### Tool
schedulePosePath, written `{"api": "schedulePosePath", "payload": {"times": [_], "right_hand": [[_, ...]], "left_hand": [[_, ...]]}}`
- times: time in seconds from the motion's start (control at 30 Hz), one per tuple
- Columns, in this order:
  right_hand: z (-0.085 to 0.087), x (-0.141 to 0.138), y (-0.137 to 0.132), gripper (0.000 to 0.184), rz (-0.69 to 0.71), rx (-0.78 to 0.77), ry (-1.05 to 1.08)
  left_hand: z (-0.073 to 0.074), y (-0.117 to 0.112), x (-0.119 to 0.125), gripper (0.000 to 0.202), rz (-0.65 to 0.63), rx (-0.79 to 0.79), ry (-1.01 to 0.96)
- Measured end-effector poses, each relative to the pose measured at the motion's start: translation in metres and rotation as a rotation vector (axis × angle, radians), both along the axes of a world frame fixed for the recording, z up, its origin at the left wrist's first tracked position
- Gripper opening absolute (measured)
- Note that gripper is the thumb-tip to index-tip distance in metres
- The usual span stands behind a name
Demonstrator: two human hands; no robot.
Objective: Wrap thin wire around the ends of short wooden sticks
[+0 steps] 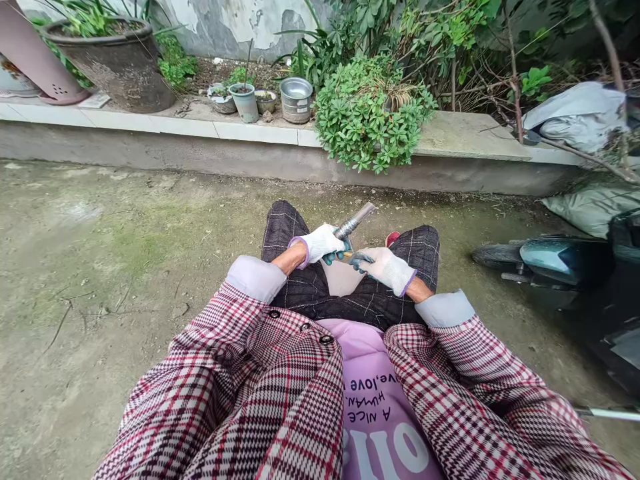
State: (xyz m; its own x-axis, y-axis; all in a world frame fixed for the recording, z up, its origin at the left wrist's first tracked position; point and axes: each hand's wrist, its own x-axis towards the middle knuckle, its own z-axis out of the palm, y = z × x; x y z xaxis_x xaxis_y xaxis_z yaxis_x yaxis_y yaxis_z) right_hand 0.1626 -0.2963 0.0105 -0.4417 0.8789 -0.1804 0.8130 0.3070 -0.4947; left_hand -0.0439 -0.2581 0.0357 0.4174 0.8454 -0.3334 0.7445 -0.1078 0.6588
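Note:
My left hand (323, 245), in a white knit glove with dark coated fingers and a purple cuff, is closed round a grey rod wound with coils like wire (354, 221). The rod's bare end points up and to the right. My right hand (386, 268), gloved the same way, is closed just to the right, its fingertips close to the left ones. Between the two hands a thin yellowish piece (346, 254) shows; its kind is too small to make out. Both hands are above my lap, between my bent knees in dark checked trousers (285, 230).
Ahead runs a low tiled ledge (195, 127) with a large clay pot (113, 67), a small pot (245, 101), a metal pot (296, 100) and a leafy bush (373, 113). A scooter (550, 260) stands at the right, near pale sacks (583, 117). The concrete ground (125, 227) has twigs.

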Motion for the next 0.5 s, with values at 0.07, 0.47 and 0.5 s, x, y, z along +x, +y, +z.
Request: {"api": "schedulePosePath", "payload": {"times": [0.07, 0.47, 0.5], "right_hand": [[0.000, -0.005, -0.004, 0.025, 0.033, -0.007, -0.023], [0.005, -0.006, -0.001, 0.027, 0.113, 0.022, -0.397], [0.006, -0.004, 0.001, 0.028, 0.110, 0.026, -0.402]], "left_hand": [[-0.004, 0.005, 0.000, 0.028, -0.008, 0.060, 0.059], [-0.033, 0.003, 0.000, 0.037, -0.283, 0.293, 0.526], [-0.033, 0.002, 0.002, 0.033, -0.313, 0.257, 0.519]]}}
